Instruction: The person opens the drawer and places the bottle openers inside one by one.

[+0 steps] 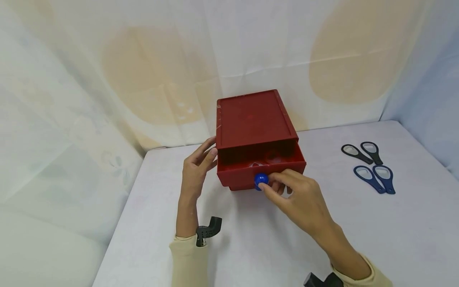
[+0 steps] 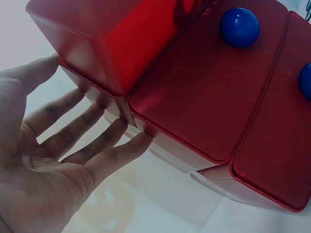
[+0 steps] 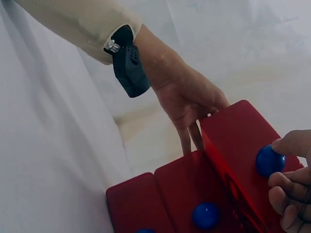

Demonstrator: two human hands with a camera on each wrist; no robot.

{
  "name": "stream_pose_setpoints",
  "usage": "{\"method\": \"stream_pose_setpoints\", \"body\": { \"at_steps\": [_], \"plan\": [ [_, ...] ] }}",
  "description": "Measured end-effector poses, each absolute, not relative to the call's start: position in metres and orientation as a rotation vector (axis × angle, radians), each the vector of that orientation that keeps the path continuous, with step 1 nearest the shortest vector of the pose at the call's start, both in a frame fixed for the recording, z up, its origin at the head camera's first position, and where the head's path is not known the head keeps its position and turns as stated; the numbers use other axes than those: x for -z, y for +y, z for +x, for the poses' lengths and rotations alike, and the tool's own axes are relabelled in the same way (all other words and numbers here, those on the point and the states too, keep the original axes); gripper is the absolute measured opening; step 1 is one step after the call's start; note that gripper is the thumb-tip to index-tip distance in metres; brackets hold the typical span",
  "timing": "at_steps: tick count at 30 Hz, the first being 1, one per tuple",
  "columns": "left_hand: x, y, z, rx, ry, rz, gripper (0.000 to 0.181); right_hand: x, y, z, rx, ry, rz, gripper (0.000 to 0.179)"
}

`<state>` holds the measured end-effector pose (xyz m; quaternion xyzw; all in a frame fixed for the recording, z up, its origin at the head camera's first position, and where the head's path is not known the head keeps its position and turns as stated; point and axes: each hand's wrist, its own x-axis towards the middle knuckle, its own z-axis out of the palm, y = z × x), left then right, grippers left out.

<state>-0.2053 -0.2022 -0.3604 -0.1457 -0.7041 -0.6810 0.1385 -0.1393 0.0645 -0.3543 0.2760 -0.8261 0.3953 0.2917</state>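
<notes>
A red drawer cabinet stands on the white table, its top drawer pulled partly out. My right hand pinches the round blue knob on that drawer between thumb and fingers. Against the cabinet's left side rests my left hand; in the left wrist view its fingers are spread, with the fingertips on the side edge. A clear round item lies inside the drawer, partly in shadow. Below, two closed drawers show in the left wrist view, one with a blue knob in full sight.
To the right on the table lie two black magnifying glasses and two blue magnifying glasses. A pale curtain with tan patches hangs behind the cabinet. Each wrist wears a black camera mount.
</notes>
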Motion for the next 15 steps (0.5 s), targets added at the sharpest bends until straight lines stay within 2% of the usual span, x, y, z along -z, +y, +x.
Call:
{"method": "stream_pose_setpoints", "body": {
  "at_steps": [15],
  "plan": [
    [0.36,-0.201,-0.206,1.985,-2.016,-0.442,0.041,0.358,0.062,-0.16,-1.115,-2.172,0.741,0.017]
  ]
}}
